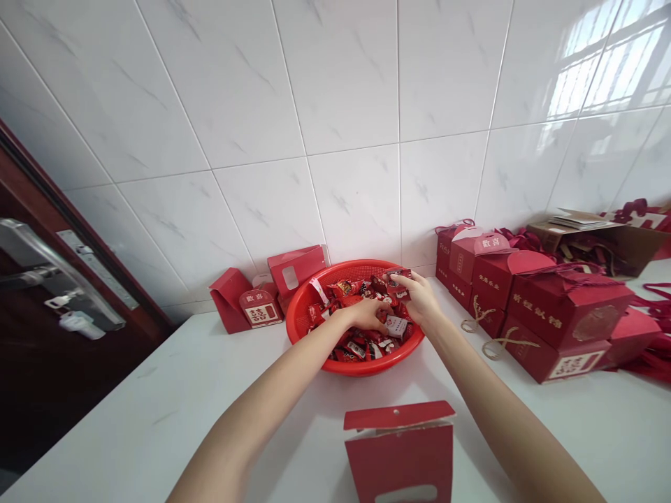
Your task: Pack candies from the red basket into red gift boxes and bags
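In the head view, a red basket (361, 368) filled with small wrapped sweets (346, 288) is set on the white table (157, 391) near the middle of the frame. Both hands are held over it. A small dark packet (397, 281) is pinched between the thumb and fingers of the right hand (418, 297), above the basket's upper right rim. The left hand (371, 316) is lowered among the sweets with its fingers curled; a white packet (397, 327) is met by its fingertips, but whether it is gripped cannot be told.

The white packet lies just right of the left hand and below the right one, so the left is nearer; its long side is turned roughly across the frame. The basket's longer span also runs across the frame. A red box (401, 454) is stood at bottom centre, below both hands, with its flap folded over and only a narrow gap shown beneath.

The box's base is cut off by the lower edge, and its inside cannot be seen. Some sweets are covered by the left hand and wrist, the dark packet is partly hidden by fingers, and the print on the wrappers is too small to be read.
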`<move>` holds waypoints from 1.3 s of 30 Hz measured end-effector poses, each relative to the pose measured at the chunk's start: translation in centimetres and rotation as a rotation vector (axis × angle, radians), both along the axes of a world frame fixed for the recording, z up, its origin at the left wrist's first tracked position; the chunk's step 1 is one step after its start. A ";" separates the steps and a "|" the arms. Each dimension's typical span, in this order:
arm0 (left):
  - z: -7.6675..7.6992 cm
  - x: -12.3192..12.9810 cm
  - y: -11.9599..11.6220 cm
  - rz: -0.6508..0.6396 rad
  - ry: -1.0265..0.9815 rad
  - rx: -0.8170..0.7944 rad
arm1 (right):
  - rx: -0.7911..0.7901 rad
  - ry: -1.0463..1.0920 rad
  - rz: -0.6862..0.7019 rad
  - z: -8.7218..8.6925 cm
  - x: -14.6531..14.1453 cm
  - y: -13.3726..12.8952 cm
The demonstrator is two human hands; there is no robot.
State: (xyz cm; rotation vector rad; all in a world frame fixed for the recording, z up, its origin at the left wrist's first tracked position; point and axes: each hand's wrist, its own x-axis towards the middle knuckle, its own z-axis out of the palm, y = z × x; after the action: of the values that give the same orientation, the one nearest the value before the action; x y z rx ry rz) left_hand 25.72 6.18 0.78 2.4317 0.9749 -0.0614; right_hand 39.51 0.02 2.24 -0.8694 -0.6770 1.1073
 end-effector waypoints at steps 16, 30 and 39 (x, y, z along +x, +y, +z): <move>2.4 -2.6 1.2 0.185 -0.408 0.183 | 0.027 0.028 -0.022 -0.4 0.0 0.4; 2.3 -3.0 1.6 0.193 -0.808 -0.088 | -0.049 -0.012 0.081 0.3 -0.1 -0.3; 2.8 -3.1 1.6 0.346 -0.991 -0.281 | -0.011 -0.005 0.115 0.1 0.1 -0.2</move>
State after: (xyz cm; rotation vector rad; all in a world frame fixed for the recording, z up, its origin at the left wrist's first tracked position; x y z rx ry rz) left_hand 22.67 7.79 3.59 1.6460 0.7960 0.9563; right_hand 39.58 -0.17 2.31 -0.8515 -0.7328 1.2128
